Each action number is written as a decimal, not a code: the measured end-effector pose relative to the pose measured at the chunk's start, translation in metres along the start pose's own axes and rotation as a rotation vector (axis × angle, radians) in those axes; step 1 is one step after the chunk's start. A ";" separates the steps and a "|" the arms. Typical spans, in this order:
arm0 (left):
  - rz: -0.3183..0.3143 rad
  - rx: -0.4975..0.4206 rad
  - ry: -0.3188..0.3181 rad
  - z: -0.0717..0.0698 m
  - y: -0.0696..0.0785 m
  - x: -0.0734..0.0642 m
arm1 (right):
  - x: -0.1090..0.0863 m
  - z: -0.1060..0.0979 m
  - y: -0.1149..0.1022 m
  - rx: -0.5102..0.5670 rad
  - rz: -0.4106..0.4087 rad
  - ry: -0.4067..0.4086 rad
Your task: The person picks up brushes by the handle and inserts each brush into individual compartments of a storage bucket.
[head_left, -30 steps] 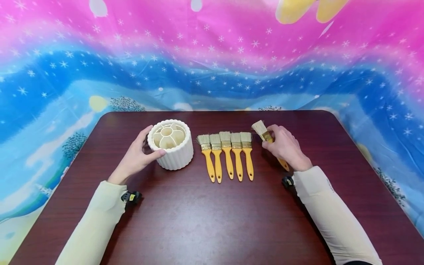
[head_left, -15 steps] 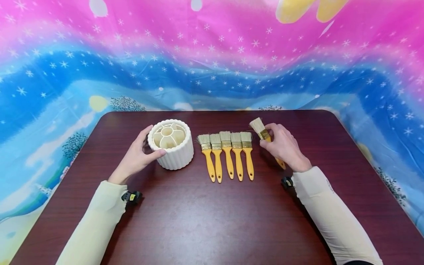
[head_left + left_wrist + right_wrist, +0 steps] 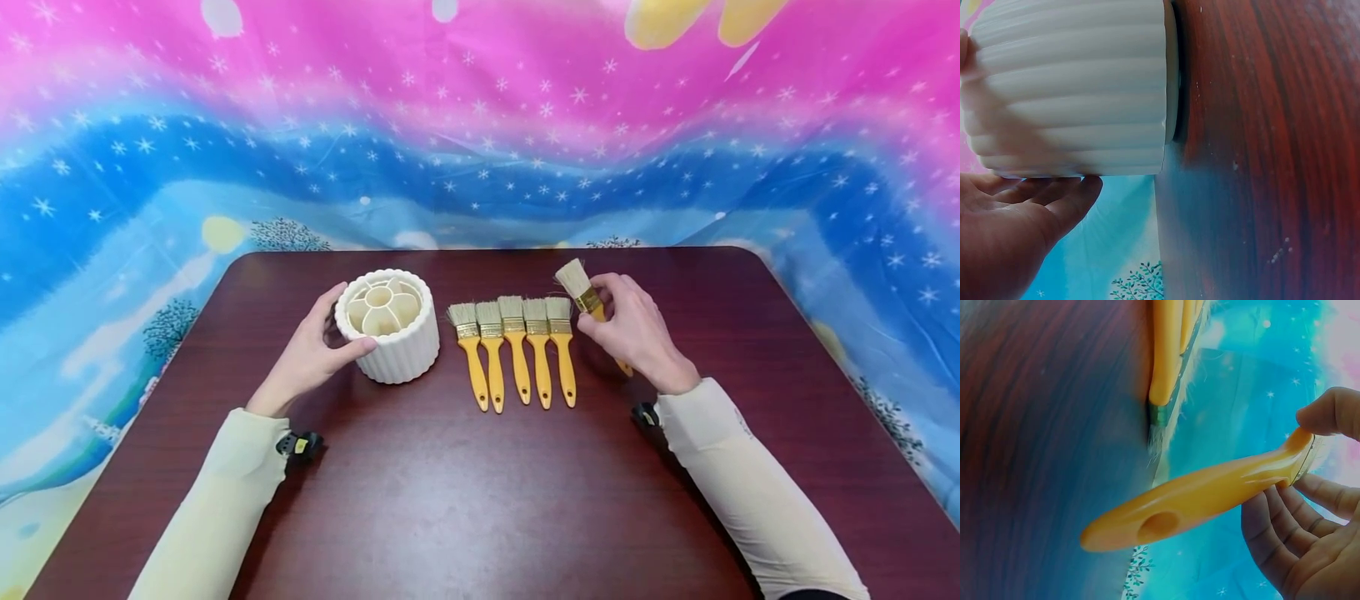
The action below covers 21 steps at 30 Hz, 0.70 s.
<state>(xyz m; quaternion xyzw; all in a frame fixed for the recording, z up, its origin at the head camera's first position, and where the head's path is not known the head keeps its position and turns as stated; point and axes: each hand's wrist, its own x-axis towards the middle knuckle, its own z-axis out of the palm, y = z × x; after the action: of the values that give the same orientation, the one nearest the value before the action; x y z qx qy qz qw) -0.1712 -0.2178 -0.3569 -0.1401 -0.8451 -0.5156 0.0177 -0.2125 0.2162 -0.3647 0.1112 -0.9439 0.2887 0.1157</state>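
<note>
In the head view my left hand (image 3: 311, 354) holds a round white ribbed organizer pot (image 3: 401, 358) from its left side, thumb at the front of the rim and fingers behind. Inside the pot are petal-shaped compartments round a central ring. The left wrist view shows fingertips (image 3: 1088, 190) against the ribbed wall. My right hand (image 3: 637, 333) pinches a paintbrush (image 3: 576, 279) near its metal band, bristles up and tilted left. The right wrist view shows its yellow handle (image 3: 1191, 500), with a hole near the end, slanting over the table.
Several matching paintbrushes (image 3: 517, 333) lie side by side on the dark red wood table (image 3: 465, 500), bristles away from me, between the pot and my right hand. Behind the table's far edge hangs a pink and blue snowflake cloth (image 3: 480, 167).
My right hand has moved left and slightly away from me with the paintbrush, bringing its bristles up near the rightmost brush of the row. The left hand and pot have stayed in place.
</note>
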 end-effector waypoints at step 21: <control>0.026 -0.004 0.015 -0.001 -0.024 0.007 | -0.001 0.000 -0.028 0.083 -0.111 0.048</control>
<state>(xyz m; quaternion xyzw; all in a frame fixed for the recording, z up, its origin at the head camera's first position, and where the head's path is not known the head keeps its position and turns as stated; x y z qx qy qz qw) -0.1839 -0.2274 -0.3766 -0.1472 -0.8420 -0.5181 0.0302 -0.2035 0.1941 -0.3505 0.1612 -0.9204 0.3235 0.1491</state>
